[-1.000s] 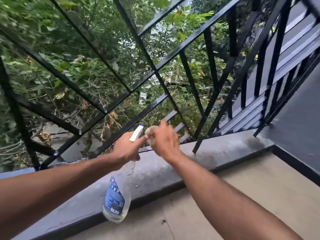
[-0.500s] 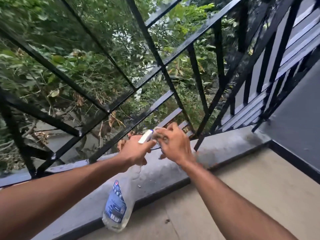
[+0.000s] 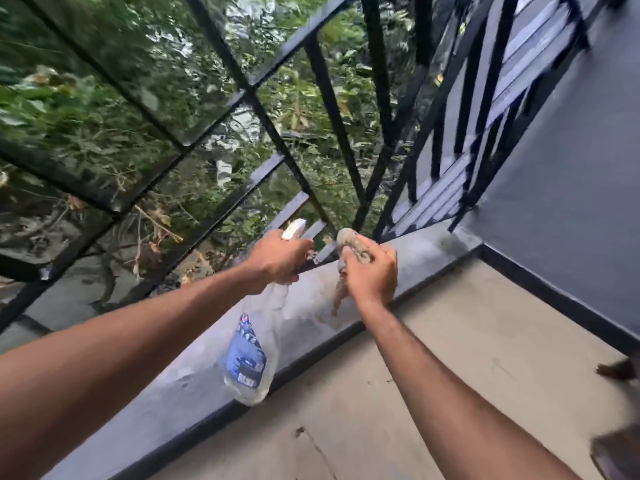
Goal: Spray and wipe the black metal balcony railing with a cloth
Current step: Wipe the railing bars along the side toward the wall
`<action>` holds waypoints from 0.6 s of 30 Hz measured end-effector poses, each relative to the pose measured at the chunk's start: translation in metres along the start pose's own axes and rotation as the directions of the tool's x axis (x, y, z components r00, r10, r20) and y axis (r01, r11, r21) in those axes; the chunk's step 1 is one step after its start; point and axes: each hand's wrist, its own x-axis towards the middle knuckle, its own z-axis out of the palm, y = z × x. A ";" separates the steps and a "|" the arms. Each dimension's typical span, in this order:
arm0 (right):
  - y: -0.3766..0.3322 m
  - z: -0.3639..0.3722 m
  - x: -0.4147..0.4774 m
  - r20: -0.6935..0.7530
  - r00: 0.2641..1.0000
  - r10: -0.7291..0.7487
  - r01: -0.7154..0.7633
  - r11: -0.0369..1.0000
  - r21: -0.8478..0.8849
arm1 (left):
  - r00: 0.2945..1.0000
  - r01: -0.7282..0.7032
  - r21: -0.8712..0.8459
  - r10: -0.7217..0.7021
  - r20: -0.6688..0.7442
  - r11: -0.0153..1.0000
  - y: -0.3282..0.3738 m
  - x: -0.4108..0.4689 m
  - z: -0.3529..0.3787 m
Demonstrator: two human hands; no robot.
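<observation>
One grey ledge (image 3: 420,252) beneath black railing (image 3: 332,109)

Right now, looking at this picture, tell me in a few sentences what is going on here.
A person is cleaning a black balcony railing. The left hand grips the neck of a spray bottle, its nozzle aimed at the lowest bars. The right hand holds a bunched, dirty cloth close to the foot of the railing, above the grey ledge. Blur hides whether the cloth touches the metal.
</observation>
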 end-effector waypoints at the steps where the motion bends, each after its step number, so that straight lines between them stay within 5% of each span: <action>1: -0.001 -0.001 0.003 0.000 1.000 0.006 -0.006 1.000 0.003 | 1.000 0.011 -0.039 -0.011 0.012 0.999 0.001 0.004 0.003; 18: 0.001 -0.010 -0.009 0.174 0.971 -0.162 0.176 0.982 -0.067 | 0.980 0.171 -0.058 -0.164 0.115 0.984 -0.032 0.002 0.004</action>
